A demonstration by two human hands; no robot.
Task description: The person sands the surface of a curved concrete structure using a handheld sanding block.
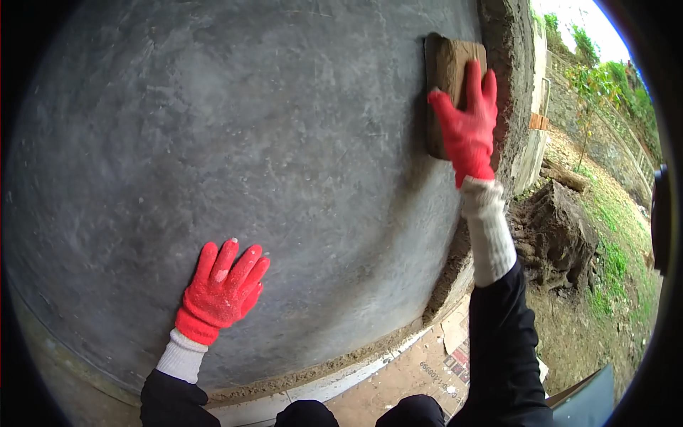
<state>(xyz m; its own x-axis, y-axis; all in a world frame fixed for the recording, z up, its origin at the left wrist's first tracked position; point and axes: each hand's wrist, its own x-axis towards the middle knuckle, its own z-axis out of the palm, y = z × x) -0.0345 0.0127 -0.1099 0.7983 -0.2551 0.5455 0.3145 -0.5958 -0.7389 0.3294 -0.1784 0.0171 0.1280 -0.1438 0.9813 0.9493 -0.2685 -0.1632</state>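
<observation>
My right hand [469,128], in a red glove with a pale cuff, is at the upper right of a dark grey cement surface [306,156]. It holds a plastering float [459,60] flat against that surface. The float is a worn wooden block with a thin, round-cornered plate behind it; thumb and fingers spread over the wood, and the palm hides its lower right part. At the lower left, my left hand [222,288], in a matching red glove specked with grey, lies open on the cement with fingers stretched out and nothing in it.
A rough mortar edge [509,92] bounds the cement on the right. Along the bottom runs a crumbly mortar ledge [320,373], with flattened cardboard [420,373] below. Outside on the right are a dark stump-like mound [558,228], grass and a stone wall. My knees show at the lower edge.
</observation>
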